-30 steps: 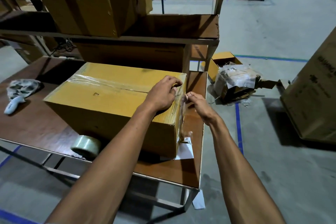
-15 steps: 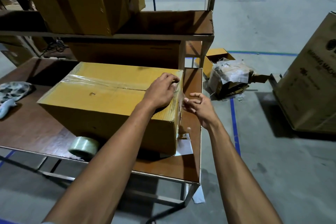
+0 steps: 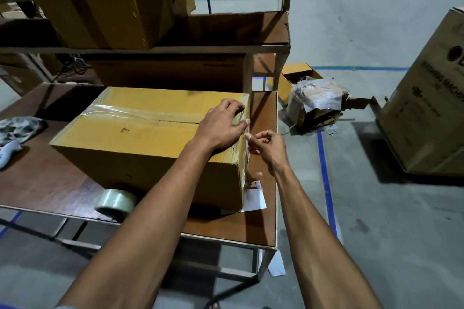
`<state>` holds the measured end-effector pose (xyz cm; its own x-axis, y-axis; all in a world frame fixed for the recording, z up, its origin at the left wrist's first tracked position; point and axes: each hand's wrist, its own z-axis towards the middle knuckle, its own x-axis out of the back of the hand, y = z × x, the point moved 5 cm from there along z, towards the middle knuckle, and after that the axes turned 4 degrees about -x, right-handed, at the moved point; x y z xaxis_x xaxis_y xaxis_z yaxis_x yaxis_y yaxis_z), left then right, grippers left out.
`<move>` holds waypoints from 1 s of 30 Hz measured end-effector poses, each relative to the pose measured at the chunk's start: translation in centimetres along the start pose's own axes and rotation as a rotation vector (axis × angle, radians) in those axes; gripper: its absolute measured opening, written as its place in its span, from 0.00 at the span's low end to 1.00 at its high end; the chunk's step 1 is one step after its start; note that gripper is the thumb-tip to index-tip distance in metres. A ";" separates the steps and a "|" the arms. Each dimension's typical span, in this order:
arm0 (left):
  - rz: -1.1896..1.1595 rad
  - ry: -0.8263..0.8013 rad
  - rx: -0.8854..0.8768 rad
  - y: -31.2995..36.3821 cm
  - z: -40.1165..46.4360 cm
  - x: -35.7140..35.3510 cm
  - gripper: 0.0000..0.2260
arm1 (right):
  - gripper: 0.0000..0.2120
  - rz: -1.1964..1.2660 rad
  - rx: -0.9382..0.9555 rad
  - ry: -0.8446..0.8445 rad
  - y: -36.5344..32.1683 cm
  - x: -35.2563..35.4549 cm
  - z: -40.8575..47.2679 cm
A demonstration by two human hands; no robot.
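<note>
A yellow cardboard box (image 3: 140, 138) lies on the brown table (image 3: 45, 183), with clear tape along its top seam and down its right end. My left hand (image 3: 221, 125) rests on the box's top right edge, fingers spread flat over the tape. My right hand (image 3: 266, 145) hovers beside the box's right face with its fingers loosely curled. Its index fingertip touches the taped edge just below my left thumb, and I see nothing held in it. A roll of clear tape (image 3: 114, 202) lies on the table in front of the box.
A white paper (image 3: 254, 198) sticks out from under the box's right corner. A cloth (image 3: 15, 128) lies at the table's left. A shelf above carries a large carton (image 3: 105, 0). On the floor to the right are a torn wrapped box (image 3: 316, 105) and a big carton (image 3: 431, 108).
My right hand let go of the tape at the box's corner, drew back, then came in again with its index tip at the edge. My left hand's fingers have flattened on the box top.
</note>
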<state>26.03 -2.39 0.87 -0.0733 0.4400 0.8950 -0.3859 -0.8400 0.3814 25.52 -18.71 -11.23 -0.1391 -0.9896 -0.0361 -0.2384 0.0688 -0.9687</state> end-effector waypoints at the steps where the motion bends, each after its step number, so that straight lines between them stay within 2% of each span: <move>1: 0.018 0.001 0.005 0.1 0.0 0.0 0.24 | 0.22 -0.064 0.008 0.047 0.3 0.1 -0.2; 5: 0.035 -0.008 0.003 0.0 0.1 0.0 0.22 | 0.16 -0.306 0.153 0.207 0.3 0.3 -1.6; 7: 0.029 0.000 -0.008 0.1 0.1 0.2 0.19 | 0.12 -0.329 0.262 0.281 -1.1 -0.1 -2.3; 9: -0.004 0.019 -0.004 0.1 0.1 0.5 0.17 | 0.15 -0.259 0.355 0.333 -3.4 -1.1 -3.8; 10: -0.019 0.023 0.000 0.1 0.0 0.6 0.17 | 0.17 -0.221 0.390 0.328 -4.5 -2.1 -4.4; 12: -0.042 0.017 0.003 0.0 0.0 0.6 0.18 | 0.22 -0.124 0.406 0.153 -4.5 -3.9 -5.9; 15: -0.080 0.027 0.009 -0.3 0.0 0.8 0.18 | 0.26 -0.037 0.259 -0.068 -0.7 -5.9 -8.3; 17: -0.111 0.042 0.021 -0.4 0.0 0.9 0.18 | 0.21 -0.136 0.270 -0.105 -0.1 -6.0 -8.4; 23: -0.113 0.050 0.056 -0.3 -0.1 0.9 0.20 | 0.26 -0.478 0.117 -0.129 3.0 -4.4 -8.0; 28: -0.124 0.039 0.051 -0.5 -0.3 0.8 0.21 | 0.22 -0.221 0.279 0.016 -0.7 -4.8 -7.9; 30: -0.124 0.025 0.051 -0.6 -0.3 0.8 0.21 | 0.21 -0.205 0.282 0.028 -1.4 -5.5 -7.6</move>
<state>25.89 -1.44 1.28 -0.0511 0.5484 0.8346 -0.3459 -0.7937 0.5004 19.34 -12.36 -7.76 -0.1432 -0.9751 0.1695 0.0101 -0.1727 -0.9849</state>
